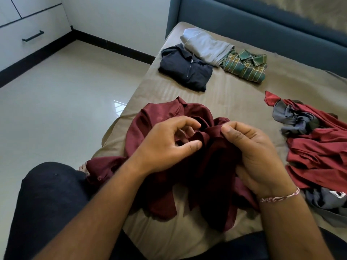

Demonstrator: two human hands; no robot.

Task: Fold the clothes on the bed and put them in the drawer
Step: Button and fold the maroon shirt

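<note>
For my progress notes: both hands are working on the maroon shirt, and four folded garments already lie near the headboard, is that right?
Not quite: the head view shows three folded garments, not four: a dark zip top, a grey garment and a green plaid shirt. Both the left hand and right hand do grip the maroon shirt.

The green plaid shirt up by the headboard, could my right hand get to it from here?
Probably not straight away. The right hand is pinching the maroon shirt, so it must let go first. After that only bare sheet lies between it and the green plaid shirt, though that looks like a long stretch.
</note>
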